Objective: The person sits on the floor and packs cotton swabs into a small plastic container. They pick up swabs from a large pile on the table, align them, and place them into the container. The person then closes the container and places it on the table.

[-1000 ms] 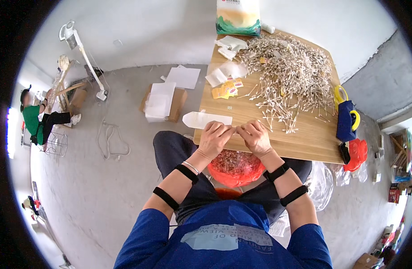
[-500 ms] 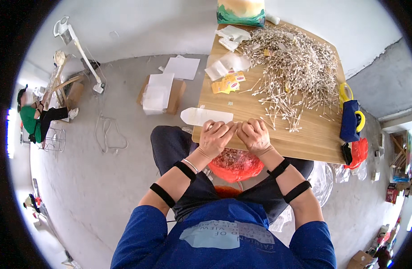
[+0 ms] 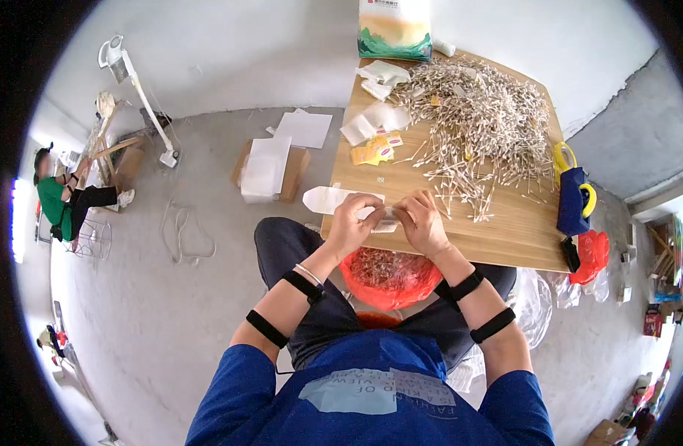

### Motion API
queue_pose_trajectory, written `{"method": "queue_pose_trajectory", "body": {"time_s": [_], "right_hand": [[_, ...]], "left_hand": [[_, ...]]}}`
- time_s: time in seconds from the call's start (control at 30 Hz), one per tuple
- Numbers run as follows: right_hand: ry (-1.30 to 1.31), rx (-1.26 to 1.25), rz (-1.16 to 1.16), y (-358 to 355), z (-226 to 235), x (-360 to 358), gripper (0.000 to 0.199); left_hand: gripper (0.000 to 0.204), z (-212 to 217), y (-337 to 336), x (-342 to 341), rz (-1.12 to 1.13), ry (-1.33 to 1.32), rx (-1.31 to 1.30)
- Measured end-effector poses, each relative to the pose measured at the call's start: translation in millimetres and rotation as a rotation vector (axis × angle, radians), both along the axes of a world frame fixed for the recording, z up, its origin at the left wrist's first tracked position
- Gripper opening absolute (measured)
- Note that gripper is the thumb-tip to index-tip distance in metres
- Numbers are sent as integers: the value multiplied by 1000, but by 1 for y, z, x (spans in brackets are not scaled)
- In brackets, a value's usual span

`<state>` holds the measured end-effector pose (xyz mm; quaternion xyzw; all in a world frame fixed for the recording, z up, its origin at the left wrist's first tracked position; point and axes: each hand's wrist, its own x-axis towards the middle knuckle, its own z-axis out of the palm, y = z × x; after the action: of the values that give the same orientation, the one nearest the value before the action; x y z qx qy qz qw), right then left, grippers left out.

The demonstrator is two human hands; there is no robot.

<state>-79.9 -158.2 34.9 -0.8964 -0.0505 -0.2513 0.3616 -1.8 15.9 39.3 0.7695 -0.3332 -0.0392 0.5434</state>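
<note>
Both hands (image 3: 352,224) (image 3: 424,225) pinch a small translucent packet (image 3: 388,218) by the wooden table's (image 3: 508,238) edge

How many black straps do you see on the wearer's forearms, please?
4: left wrist-side strap, left elbow-side strap, right wrist-side strap, right elbow-side strap.

Open tabletop (image 3: 508,239) right of hands (image 3: 424,223); swab heap (image 3: 486,123) blocks beyond; clearance above red bag (image 3: 391,281) uncertain.

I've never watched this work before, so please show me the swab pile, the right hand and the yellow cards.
Swab pile (image 3: 484,119): head view, middle of the heap.
Right hand (image 3: 424,223): head view, back of it.
Yellow cards (image 3: 372,151): head view, middle of the cluster.
</note>
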Motion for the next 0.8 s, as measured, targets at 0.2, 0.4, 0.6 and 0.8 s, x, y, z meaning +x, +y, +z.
{"method": "queue_pose_trajectory", "body": {"time_s": [0.2, 0.4, 0.6, 0.8], "right_hand": [[49, 167, 19, 12, 34, -7, 13], [62, 141, 86, 19, 53, -9, 13], [28, 180, 129, 21, 64, -11, 11], [137, 337, 30, 17, 73, -18, 10]], "left_hand": [[12, 18, 9, -10, -62, 175, -73], [10, 38, 14, -18, -49, 65, -111], [9, 47, 18, -24, -14, -90, -79], [13, 55, 25, -25, -18, 185, -155]]}}
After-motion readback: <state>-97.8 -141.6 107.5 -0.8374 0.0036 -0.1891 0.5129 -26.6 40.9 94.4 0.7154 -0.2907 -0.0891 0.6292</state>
